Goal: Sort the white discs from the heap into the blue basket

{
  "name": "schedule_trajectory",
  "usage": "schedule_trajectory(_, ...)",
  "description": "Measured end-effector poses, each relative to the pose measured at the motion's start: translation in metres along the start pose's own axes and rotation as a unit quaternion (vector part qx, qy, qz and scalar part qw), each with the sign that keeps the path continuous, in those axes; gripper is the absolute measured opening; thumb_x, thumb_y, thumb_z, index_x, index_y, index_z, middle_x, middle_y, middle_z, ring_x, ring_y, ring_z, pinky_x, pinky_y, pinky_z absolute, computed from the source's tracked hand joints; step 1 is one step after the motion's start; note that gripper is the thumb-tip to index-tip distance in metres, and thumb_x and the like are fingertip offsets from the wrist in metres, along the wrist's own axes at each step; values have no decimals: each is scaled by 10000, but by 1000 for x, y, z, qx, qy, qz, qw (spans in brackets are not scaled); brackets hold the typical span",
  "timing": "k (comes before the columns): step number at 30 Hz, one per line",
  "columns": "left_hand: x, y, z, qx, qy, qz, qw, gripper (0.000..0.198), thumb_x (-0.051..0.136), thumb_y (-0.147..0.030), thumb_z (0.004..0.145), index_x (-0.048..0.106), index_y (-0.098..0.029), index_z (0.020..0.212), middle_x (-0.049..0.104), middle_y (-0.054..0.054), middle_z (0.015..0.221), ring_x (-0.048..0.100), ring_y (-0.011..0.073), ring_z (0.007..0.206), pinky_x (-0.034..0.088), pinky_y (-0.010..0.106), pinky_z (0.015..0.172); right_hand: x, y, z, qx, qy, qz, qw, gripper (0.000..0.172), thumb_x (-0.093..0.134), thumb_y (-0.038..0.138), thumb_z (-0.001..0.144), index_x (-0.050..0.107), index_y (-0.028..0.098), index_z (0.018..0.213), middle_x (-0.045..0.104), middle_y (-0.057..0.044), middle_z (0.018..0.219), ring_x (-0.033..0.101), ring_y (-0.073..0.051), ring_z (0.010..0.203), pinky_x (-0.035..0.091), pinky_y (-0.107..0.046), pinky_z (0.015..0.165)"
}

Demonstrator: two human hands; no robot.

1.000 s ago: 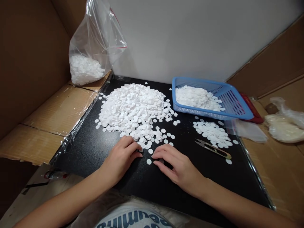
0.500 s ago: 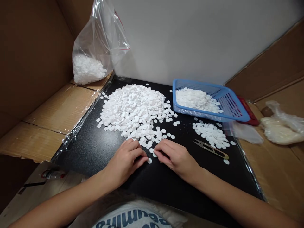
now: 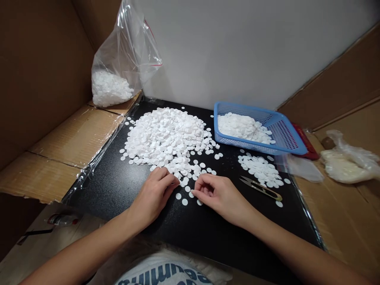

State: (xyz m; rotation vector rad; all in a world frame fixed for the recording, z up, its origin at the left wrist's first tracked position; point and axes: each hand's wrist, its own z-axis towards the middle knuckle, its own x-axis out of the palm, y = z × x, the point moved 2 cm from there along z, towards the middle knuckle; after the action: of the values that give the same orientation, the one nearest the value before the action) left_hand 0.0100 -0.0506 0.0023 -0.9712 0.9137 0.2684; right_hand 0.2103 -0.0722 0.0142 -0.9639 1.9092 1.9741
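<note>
Curled at the near edge of a large heap of small white round discs (image 3: 166, 134), my left hand (image 3: 154, 194) has its thumb and fingers drawn together by the loose discs. Whether a disc is between its fingertips is hidden. My right hand (image 3: 218, 194) is bent in a pinch, thumb and forefinger tips close together beside a white disc (image 3: 191, 194). What it grips, if anything, is too small to make out. A few single discs, one of them a loose disc (image 3: 185, 202), lie on the black tabletop (image 3: 184, 233) between the hands.
At the back right a blue plastic basket (image 3: 261, 148) holds more discs. Before it lie a smaller disc pile (image 3: 259, 169) and thread snips (image 3: 261, 188). Clear bags stand or lie on both sides: a disc-filled bag (image 3: 111, 89) left, another bag (image 3: 347, 162) right. Cardboard (image 3: 53, 134) flanks the table.
My left hand has shifted slightly up and left, away from the loose discs between the hands. One more loose disc shows there. My right hand stays close to the same spot.
</note>
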Motion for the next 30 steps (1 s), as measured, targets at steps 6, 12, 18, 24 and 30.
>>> schedule_trajectory(6, -1, 4, 3, -14, 9, 21, 1000, 142, 521, -114, 958, 623, -213, 958, 553, 19, 896, 519, 188, 870, 422, 309, 768, -3, 1, 4, -34, 15, -117, 992, 140, 575, 208, 924, 603, 197, 788, 632, -1, 739, 597, -148, 661, 451, -254, 602)
schedule_trajectory(12, -4, 10, 5, -21, -2, 54, 998, 86, 580, -139, 933, 628, -209, 931, 551, 15, 870, 523, 194, 849, 421, 315, 746, 16, -1, 10, -155, -36, -177, 971, 118, 537, 188, 954, 638, 217, 1008, 632, -47, 916, 636, -169, 777, 516, -279, 722)
schedule_trajectory(18, -6, 5, 3, 0, -8, 78, 997, 104, 556, -154, 951, 646, -206, 952, 550, 18, 871, 504, 185, 836, 407, 321, 746, 11, -6, 8, -132, -42, -97, 986, 144, 584, 101, 891, 570, 203, 792, 585, 8, 770, 545, -120, 637, 434, -231, 584)
schedule_trajectory(24, -4, -1, 5, 49, 19, 151, 987, 84, 584, -223, 952, 667, -215, 958, 559, 26, 874, 484, 208, 850, 370, 342, 751, -2, -6, 3, -117, 28, -76, 990, 153, 550, 87, 883, 546, 204, 785, 549, 5, 794, 531, -112, 635, 438, -226, 578)
schedule_trajectory(30, -5, -1, 4, 136, 29, 227, 964, 121, 546, -198, 968, 655, -192, 915, 575, 49, 862, 466, 220, 815, 340, 345, 734, -13, 0, -3, -152, 70, -133, 977, 195, 535, 25, 854, 519, 208, 788, 553, 1, 816, 537, -133, 704, 445, -239, 622)
